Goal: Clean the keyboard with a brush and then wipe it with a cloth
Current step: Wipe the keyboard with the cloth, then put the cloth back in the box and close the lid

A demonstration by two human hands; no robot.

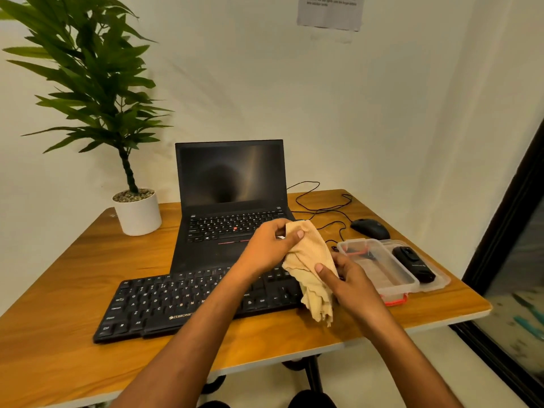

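An open laptop (231, 198) with a dark screen is set at the middle of a wooden table (59, 290). A potted plant (117, 136) is placed to its left. To its right, a black mouse (370, 228) with its cable and a clear plastic box (379, 269) are seen. A paper notice (330, 11) is stuck on the wall.

Your keyboard (188, 301) lies across the front of the table (59, 290), laptop (229, 201) touching its far edge. Left: open wood, pot (137, 213) well back at the corner. Right: clear box (379, 266) and lid (435, 278) just beside the keyboard's end; mouse (369, 228) and cables (321, 204) behind them. Near edge: a bare strip in front of the keys.
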